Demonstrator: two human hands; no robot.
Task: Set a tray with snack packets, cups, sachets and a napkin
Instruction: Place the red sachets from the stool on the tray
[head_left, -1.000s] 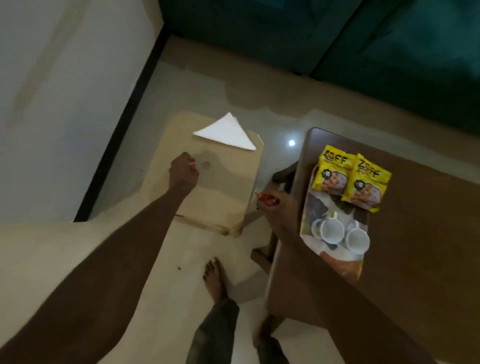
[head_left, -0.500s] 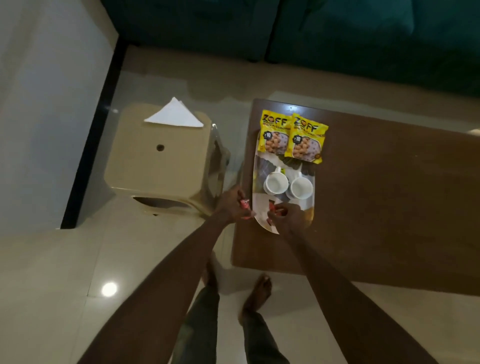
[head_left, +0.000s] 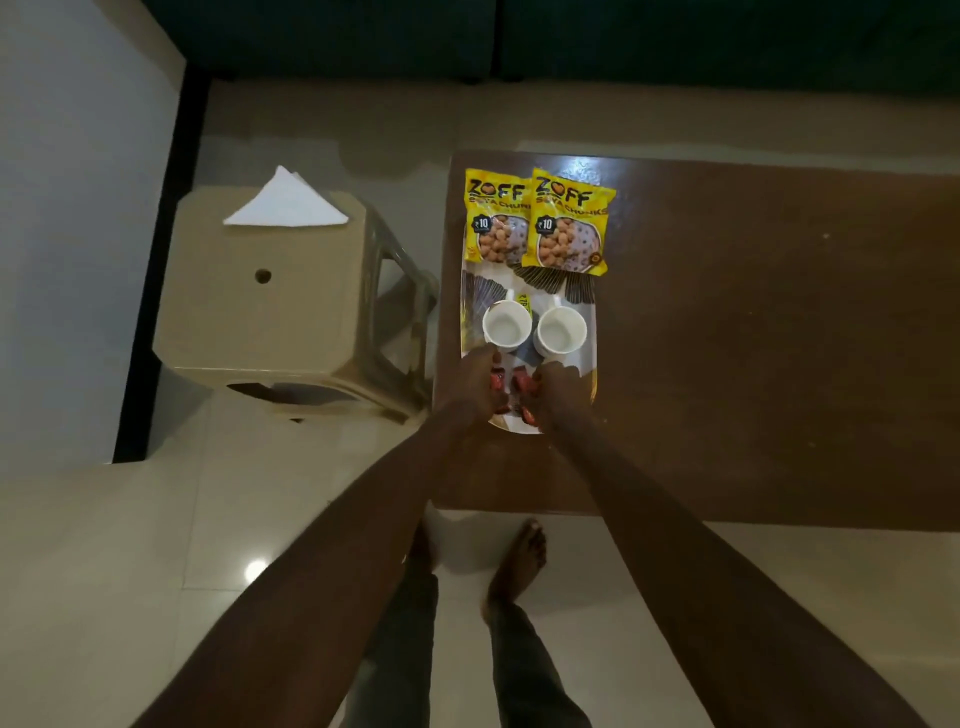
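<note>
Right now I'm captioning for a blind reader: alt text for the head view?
Both bare hands, left hand and right hand, set red sachets on a patterned tray behind two white cups and two yellow snack packets; a folded white napkin lies on a beige plastic stool.

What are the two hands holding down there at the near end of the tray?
Small red sachets: the left hand has one and the right hand another, each pinched in the fingertips. Which part of each is gripped cannot be told.
</note>
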